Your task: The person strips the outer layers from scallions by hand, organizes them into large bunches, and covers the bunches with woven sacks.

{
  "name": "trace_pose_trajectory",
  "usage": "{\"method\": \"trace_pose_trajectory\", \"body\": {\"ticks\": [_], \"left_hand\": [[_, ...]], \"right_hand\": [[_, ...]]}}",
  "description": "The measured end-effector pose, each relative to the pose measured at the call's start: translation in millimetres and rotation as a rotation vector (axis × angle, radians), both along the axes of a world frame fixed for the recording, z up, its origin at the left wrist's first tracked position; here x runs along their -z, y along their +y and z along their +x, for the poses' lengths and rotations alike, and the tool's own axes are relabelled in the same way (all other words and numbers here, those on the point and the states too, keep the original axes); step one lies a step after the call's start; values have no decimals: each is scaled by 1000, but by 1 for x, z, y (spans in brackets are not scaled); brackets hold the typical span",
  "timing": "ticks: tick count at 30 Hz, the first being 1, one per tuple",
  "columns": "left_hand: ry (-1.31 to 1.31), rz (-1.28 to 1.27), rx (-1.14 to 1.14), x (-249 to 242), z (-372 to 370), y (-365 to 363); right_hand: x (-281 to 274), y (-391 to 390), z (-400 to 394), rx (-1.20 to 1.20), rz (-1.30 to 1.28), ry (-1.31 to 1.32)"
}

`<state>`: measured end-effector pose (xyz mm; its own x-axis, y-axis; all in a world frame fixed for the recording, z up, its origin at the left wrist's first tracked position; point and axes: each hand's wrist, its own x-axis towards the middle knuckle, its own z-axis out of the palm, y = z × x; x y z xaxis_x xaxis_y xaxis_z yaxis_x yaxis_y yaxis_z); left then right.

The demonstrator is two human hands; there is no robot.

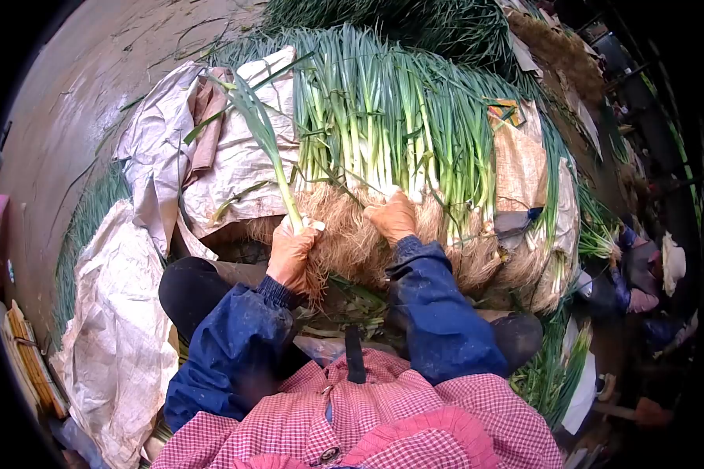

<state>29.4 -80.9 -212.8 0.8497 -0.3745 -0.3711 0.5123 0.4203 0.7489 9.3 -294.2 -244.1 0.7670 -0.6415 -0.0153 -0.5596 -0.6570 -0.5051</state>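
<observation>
My left hand (291, 254), in an orange glove, is closed around the white base of a few green onions (272, 148). Their leaves lean up and to the left over pale sacking, and roots hang below the fist. My right hand (393, 217), gloved alike, has its fingers curled at the white root ends of the green onion pile (375, 133). The fingertips are partly hidden among the stems. A thick fringe of tan roots (344, 230) lies between the two hands.
Pale woven sacks (113, 328) cover the left side, and another sack (520, 168) lies at right. More greens (399, 14) are heaped behind. A person (641, 270) is at the far right. Wet ground (78, 109) stretches out at upper left.
</observation>
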Motion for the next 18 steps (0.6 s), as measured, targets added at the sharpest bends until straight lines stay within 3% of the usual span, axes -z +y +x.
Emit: {"method": "trace_pose_trajectory", "body": {"ticks": [3,4,5,7,8,9,12,14,16,17,18], "left_hand": [[54,-118,183,-21,-33,15],[128,-135,245,-16,-39,20],[204,-159,329,-11,-48,16],[280,-159,282,-1,-63,2],[286,-174,243,-3,-68,-2],[231,-164,294,-4,-68,-1],[132,-398,345,-17,-60,3],[76,-494,320,-37,-53,-1],[-12,-525,314,-58,-47,-3],[-60,-516,291,-71,-46,-3],[-83,-441,271,-79,-45,-1]], "right_hand": [[-106,-13,-22,-115,33,174],[-121,-19,-33,-228,-80,76],[-110,-15,-49,-243,-105,179],[-75,-14,-79,-334,-98,389],[-54,-21,-96,-524,-73,119],[-68,-18,-101,-473,8,85],[-95,-6,-98,111,408,-319],[-55,-13,-79,-102,124,-371],[-52,-3,-39,-162,-109,-51],[-75,6,-19,-97,1,213],[-33,-5,5,-138,-127,281]]}}
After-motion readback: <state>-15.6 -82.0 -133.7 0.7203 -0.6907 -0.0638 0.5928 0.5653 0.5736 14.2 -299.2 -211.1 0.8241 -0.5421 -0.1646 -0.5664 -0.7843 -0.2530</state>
